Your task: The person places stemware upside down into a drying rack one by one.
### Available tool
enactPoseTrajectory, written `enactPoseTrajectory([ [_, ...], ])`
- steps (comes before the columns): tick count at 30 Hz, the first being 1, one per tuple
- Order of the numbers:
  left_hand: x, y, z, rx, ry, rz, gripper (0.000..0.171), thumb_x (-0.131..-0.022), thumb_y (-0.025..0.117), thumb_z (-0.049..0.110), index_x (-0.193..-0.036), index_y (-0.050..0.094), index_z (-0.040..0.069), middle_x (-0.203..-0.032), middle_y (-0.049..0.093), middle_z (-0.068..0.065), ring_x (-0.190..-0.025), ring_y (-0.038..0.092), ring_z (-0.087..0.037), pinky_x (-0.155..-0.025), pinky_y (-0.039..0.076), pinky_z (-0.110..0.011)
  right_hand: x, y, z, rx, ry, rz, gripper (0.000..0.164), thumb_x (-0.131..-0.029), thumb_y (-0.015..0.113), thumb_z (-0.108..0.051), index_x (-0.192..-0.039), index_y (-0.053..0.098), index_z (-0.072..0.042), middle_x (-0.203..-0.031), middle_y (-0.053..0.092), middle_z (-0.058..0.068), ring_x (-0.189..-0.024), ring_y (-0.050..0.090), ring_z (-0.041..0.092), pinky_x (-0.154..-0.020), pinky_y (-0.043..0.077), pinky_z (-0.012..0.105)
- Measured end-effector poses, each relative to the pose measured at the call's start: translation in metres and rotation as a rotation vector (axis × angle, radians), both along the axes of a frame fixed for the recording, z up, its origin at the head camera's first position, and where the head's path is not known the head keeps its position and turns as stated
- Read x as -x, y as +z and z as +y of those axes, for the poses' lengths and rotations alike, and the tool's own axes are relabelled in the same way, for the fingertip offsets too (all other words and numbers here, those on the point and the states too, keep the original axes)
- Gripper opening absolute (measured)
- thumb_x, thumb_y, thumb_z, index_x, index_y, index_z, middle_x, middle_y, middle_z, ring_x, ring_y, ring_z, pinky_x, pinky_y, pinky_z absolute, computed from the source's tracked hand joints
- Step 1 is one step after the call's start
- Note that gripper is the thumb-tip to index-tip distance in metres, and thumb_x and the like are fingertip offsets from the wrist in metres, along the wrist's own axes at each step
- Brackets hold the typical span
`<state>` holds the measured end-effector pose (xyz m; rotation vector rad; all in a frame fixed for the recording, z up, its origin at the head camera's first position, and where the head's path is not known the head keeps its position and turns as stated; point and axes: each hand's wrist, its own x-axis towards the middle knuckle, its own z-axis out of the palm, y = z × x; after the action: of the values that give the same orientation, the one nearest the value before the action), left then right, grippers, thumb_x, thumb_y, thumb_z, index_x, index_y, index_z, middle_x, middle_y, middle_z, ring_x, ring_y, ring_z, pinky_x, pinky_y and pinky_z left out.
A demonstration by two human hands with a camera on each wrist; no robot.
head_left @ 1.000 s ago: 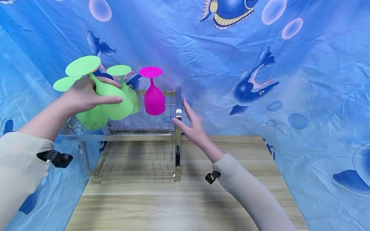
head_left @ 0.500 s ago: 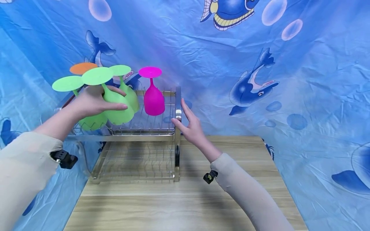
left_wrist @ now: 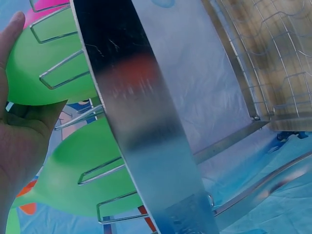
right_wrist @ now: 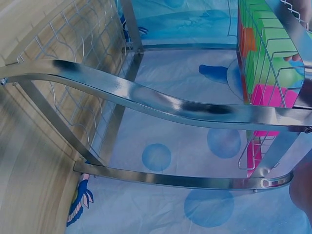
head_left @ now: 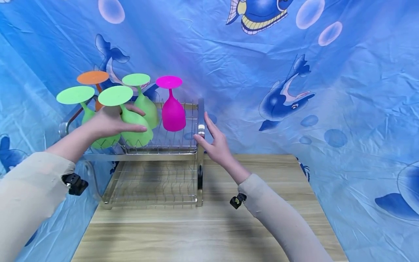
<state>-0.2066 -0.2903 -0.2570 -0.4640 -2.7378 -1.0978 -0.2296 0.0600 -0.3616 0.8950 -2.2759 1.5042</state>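
My left hand (head_left: 109,122) grips a green wine glass (head_left: 139,138) by its bowl, thumb in front and fingers behind. The glass is upside down, its mouth among the front wires of the upper tier of a metal dish rack (head_left: 157,157). In the left wrist view the same green glass (left_wrist: 46,63) lies behind the wire loops. Another green wine glass (head_left: 76,94) stands upside down beside it, partly covered by this hand. My right hand (head_left: 217,143) rests against the rack's right side frame, index finger and thumb straight and spread.
Also upside down on the upper tier are an orange wine glass (head_left: 93,77), a third green one (head_left: 146,109) and a magenta one (head_left: 173,115). The lower tier (head_left: 154,182) is bare wire. A wooden table (head_left: 209,233) bears the rack, with a blue patterned curtain (head_left: 360,109) around.
My left hand has moved right and down with the green wine glass, which now stands more upright in the rack. The orange glass has come into view. My right hand stays at the frame.
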Motion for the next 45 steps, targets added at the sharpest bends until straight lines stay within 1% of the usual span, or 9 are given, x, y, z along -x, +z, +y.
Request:
enactPoseTrajectory([
  [7,-0.001,-0.002,0.0,0.023,0.027,0.006,0.048,-0.08,0.098,0.021,-0.12,0.079,0.004,-0.118,0.078,-0.019,-0.13,0.061,-0.035,-0.098,0.048,-0.039,-0.002,0.001,0.0,0.017,0.007,-0.008,0.085,-0.104,0.074,-0.027,-0.171,0.024,-0.013,-0.176,0.022,-0.002,-0.161,0.025,0.017,-0.129,0.029,0.035],
  [14,-0.005,-0.001,0.0,0.041,0.043,-0.004,0.063,-0.081,0.097,0.027,-0.133,0.069,0.005,-0.13,0.072,-0.023,-0.138,0.054,-0.041,-0.106,0.046,-0.064,-0.002,0.001,0.001,0.016,0.006,-0.004,0.084,-0.104,0.074,-0.027,-0.17,0.024,-0.012,-0.175,0.022,-0.002,-0.161,0.026,0.017,-0.129,0.029,0.034],
  [21,-0.012,0.0,-0.001,0.135,0.086,-0.065,0.07,-0.086,0.092,0.043,-0.14,0.067,0.008,-0.146,0.059,-0.023,-0.13,0.06,-0.045,-0.098,0.054,-0.063,-0.001,0.0,0.002,0.013,-0.003,-0.002,0.083,-0.104,0.073,-0.026,-0.171,0.024,-0.013,-0.175,0.022,-0.003,-0.161,0.026,0.016,-0.129,0.029,0.035],
  [25,-0.015,0.002,-0.001,0.136,0.09,-0.078,0.077,-0.087,0.091,0.041,-0.149,0.06,0.006,-0.152,0.055,-0.026,-0.137,0.054,-0.048,-0.104,0.051,-0.065,0.001,-0.001,0.002,0.013,-0.007,-0.001,0.084,-0.105,0.073,-0.028,-0.171,0.024,-0.014,-0.175,0.022,-0.003,-0.161,0.025,0.016,-0.129,0.029,0.035],
  [28,-0.02,0.004,-0.002,0.136,0.105,-0.081,0.076,-0.087,0.09,0.042,-0.146,0.059,0.005,-0.145,0.059,-0.028,-0.137,0.054,-0.048,-0.106,0.049,-0.065,0.002,-0.001,0.003,0.01,-0.007,-0.002,0.084,-0.104,0.073,-0.029,-0.171,0.023,-0.016,-0.175,0.022,-0.002,-0.161,0.025,0.017,-0.129,0.028,0.034],
  [32,-0.031,0.008,-0.009,0.188,0.147,-0.081,0.082,-0.087,0.089,0.049,-0.146,0.057,0.003,-0.143,0.06,-0.029,-0.136,0.055,-0.05,-0.107,0.048,-0.069,0.002,-0.001,0.002,0.003,-0.006,-0.002,0.084,-0.105,0.073,-0.03,-0.171,0.023,-0.016,-0.175,0.022,-0.002,-0.161,0.025,0.016,-0.129,0.028,0.035],
  [36,-0.051,0.01,-0.022,0.241,0.191,-0.077,0.098,-0.086,0.088,0.053,-0.16,0.046,0.003,-0.158,0.049,-0.03,-0.14,0.049,-0.057,-0.106,0.045,-0.074,0.001,-0.002,0.001,-0.01,-0.005,0.003,0.083,-0.105,0.072,-0.03,-0.171,0.024,-0.013,-0.176,0.023,0.001,-0.161,0.025,0.017,-0.129,0.027,0.035],
  [41,-0.081,0.009,-0.037,0.247,0.228,-0.021,0.098,-0.085,0.092,0.045,-0.161,0.046,0.004,-0.158,0.047,-0.031,-0.136,0.05,-0.06,-0.098,0.045,-0.078,0.002,-0.002,-0.004,-0.018,-0.004,0.03,0.082,-0.105,0.073,-0.027,-0.169,0.026,-0.007,-0.175,0.026,0.012,-0.16,0.027,0.021,-0.129,0.029,0.037],
  [45,-0.096,0.001,-0.04,0.292,0.234,0.041,0.096,-0.081,0.095,0.042,-0.158,0.051,0.005,-0.154,0.05,-0.033,-0.132,0.051,-0.062,-0.093,0.044,-0.081,0.002,0.002,-0.004,-0.023,-0.003,0.019,0.083,-0.104,0.073,-0.026,-0.169,0.025,-0.007,-0.176,0.024,0.005,-0.161,0.026,0.019,-0.129,0.028,0.037],
])
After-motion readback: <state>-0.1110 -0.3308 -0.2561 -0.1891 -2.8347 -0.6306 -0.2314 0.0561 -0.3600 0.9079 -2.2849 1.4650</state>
